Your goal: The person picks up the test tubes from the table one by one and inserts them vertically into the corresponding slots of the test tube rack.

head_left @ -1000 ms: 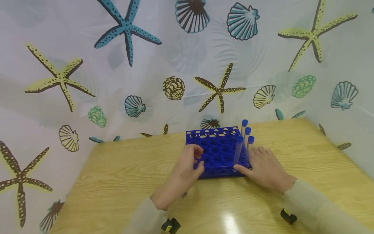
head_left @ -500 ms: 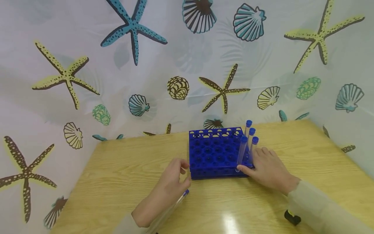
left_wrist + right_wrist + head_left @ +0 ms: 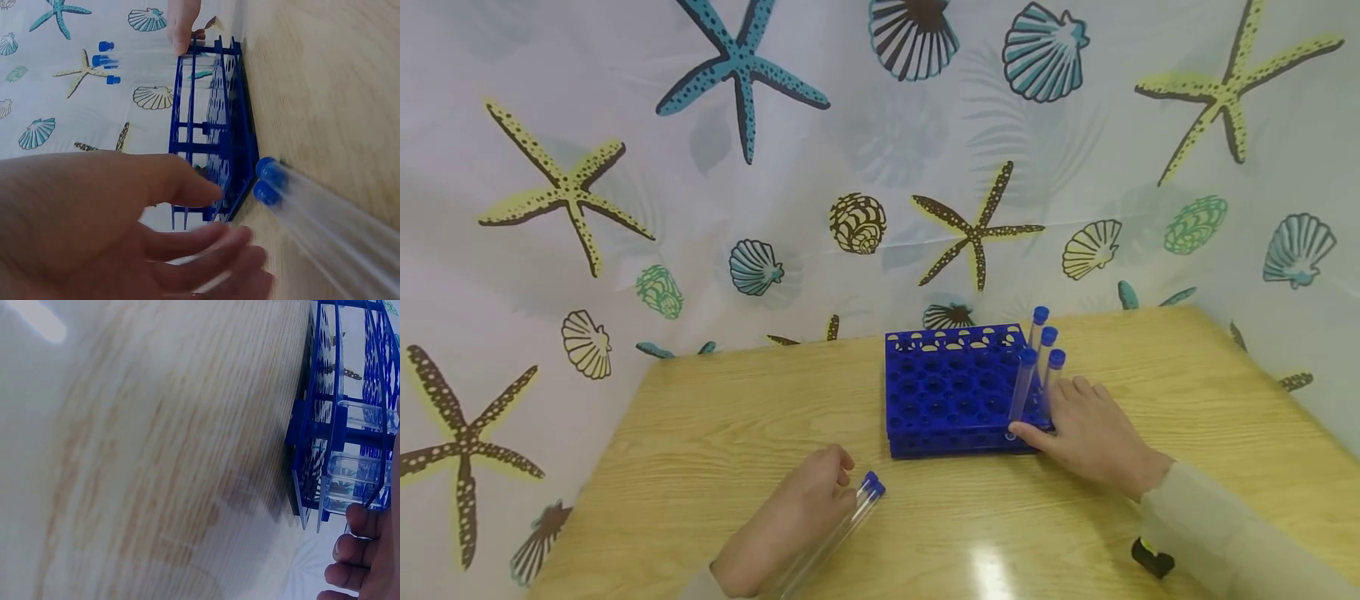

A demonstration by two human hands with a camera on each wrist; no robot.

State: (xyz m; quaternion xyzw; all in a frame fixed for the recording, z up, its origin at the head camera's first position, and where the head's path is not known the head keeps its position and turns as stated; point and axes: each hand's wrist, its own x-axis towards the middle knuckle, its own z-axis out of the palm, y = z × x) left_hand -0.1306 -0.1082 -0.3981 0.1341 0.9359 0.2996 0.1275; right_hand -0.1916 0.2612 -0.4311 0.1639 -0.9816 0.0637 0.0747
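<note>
A blue test tube rack stands on the table, with several blue-capped test tubes upright at its right end. My right hand holds that end, thumb at the front edge and fingers along the side; the right wrist view shows the fingertips at the rack's end. Left of the rack, my left hand hovers low with loosely bent fingers and nothing in them. Two capped test tubes lie side by side on the table next to it, partly behind the hand. Their blue caps point toward the rack.
The wooden table meets a pale curtain printed with starfish and shells along its back edge. A small black and yellow object shows under the right sleeve.
My left hand has moved from the rack's left front down and left toward me, bringing the lying test tubes into view. My right hand has stayed at the rack's right end.
</note>
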